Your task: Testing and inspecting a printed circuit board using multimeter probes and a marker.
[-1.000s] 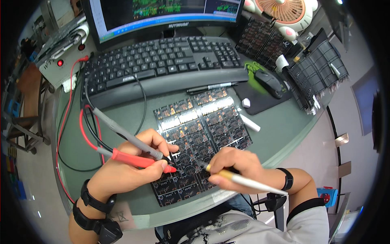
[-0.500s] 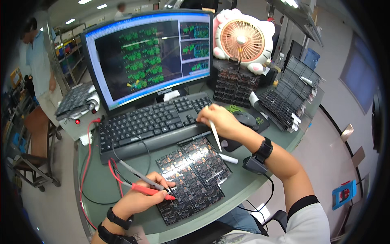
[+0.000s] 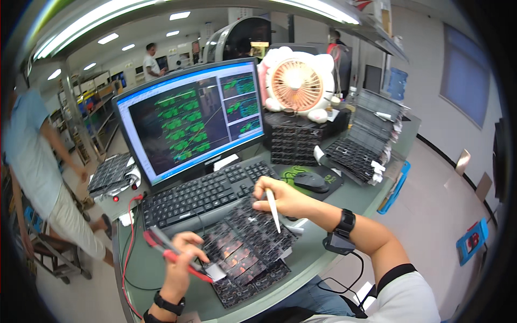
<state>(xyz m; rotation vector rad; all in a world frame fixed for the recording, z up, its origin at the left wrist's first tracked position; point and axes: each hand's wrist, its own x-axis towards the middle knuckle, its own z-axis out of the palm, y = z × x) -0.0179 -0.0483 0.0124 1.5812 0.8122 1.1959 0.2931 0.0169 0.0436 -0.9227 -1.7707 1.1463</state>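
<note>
My left hand (image 3: 184,257) is closed around a red test probe (image 3: 200,274) and a grey test probe (image 3: 160,241), its fingers at the left edge of a black circuit board panel (image 3: 237,245). That panel is raised at a slant over another circuit board panel (image 3: 253,284) lying on the table. At its far right corner, my right hand (image 3: 280,196) pinches a white pen-shaped tool (image 3: 273,210) pointing down. Whether these fingers also grip the panel is hard to make out. A white label (image 3: 216,272) shows by the left fingers.
Behind the panels lie a keyboard (image 3: 202,196) and a mouse (image 3: 311,182); a monitor (image 3: 188,118) and a pink-and-white fan (image 3: 297,83) stand beyond. Stacked board panels (image 3: 353,156) occupy the right. A red lead (image 3: 128,247) runs along the left. One person (image 3: 40,145) is at far left.
The upper panel has been lifted and tilted off the one beneath. My right hand has come from the keyboard's edge down to the panel's corner. The view has shifted upward.
</note>
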